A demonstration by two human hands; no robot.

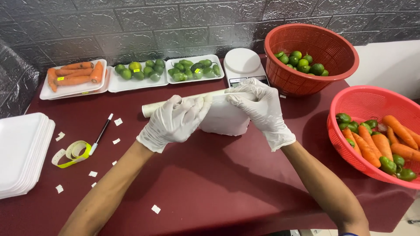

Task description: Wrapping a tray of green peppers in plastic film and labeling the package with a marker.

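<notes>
Both gloved hands grip a roll of cling film [192, 102] at desk centre: the left hand [173, 122] closed around the tube to steady it, the right hand [262, 109] pinching the film over a wrapped white tray [225, 120]; the scale [243, 63] sits at 12 o'clock

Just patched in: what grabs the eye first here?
Two gloved hands, left hand and right hand, grip a film roll over a white tray at centre. Two red baskets stand right: limes in the far basket, carrots and peppers in the near basket.
</notes>
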